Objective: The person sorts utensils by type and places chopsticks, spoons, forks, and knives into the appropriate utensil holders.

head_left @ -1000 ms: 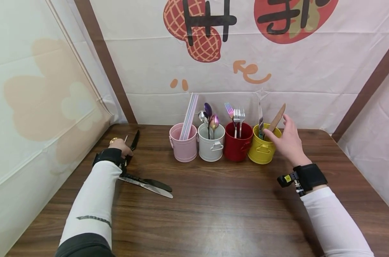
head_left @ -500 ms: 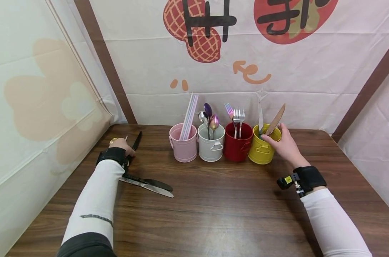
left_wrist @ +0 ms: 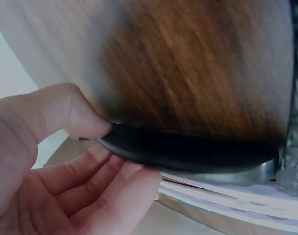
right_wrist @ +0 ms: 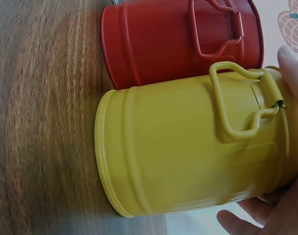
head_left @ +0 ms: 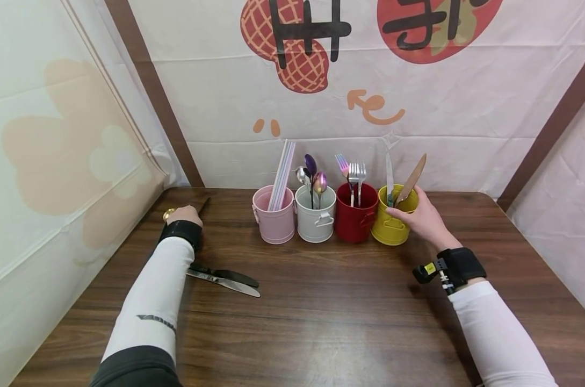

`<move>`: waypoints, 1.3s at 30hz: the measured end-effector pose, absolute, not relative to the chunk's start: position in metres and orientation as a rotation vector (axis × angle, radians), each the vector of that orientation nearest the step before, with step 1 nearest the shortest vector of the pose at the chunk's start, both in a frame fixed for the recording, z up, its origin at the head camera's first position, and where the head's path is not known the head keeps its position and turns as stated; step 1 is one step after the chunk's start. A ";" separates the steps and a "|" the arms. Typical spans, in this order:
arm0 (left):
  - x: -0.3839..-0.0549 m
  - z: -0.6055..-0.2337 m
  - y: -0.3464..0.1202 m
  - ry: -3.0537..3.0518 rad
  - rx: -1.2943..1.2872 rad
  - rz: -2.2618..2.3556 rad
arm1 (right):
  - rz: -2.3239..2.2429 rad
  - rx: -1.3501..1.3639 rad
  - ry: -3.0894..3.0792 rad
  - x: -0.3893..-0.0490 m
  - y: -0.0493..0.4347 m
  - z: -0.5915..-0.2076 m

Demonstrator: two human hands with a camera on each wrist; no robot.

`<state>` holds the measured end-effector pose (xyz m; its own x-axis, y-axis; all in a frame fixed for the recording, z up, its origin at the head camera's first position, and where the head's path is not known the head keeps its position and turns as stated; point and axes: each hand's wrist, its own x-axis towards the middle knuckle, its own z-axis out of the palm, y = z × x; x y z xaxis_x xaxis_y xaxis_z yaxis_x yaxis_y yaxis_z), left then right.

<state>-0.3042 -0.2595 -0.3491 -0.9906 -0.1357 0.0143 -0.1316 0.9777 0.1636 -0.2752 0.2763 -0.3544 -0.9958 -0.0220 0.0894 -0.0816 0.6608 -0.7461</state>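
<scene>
1. left hand (head_left: 185, 215): thumb and fingers pinch a black knife (left_wrist: 193, 149) at the left side of the wooden table (head_left: 311, 328).
2. right hand (head_left: 425, 219): grips the yellow bucket (head_left: 389, 229) near its rim; bucket upright on the table, beside the red bucket (head_left: 354, 228).
3. yellow bucket contents: silver knife (head_left: 389, 169) and copper-coloured knife (head_left: 414, 177), blades up.
4. beside the left forearm: dark-bladed knife (head_left: 239, 277) and silver-bladed knife (head_left: 241, 288), lying flat.
5. red bucket holds forks (head_left: 356, 172); white bucket (head_left: 315, 228), spoons (head_left: 319, 183); pink bucket (head_left: 275, 228), pale sticks (head_left: 282, 174).
</scene>
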 end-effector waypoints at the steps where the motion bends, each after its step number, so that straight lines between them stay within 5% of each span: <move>1: -0.307 -0.353 -0.261 -3.087 0.208 -0.249 | 1.266 0.084 -2.794 -0.275 0.276 -0.354; 25: -0.312 -0.357 -0.287 -3.077 0.115 -0.450 | 1.268 0.010 -2.781 -0.267 0.270 -0.356; 39: -0.291 -0.296 -0.231 -2.475 -0.007 -0.813 | 1.283 0.020 -2.778 -0.267 0.271 -0.355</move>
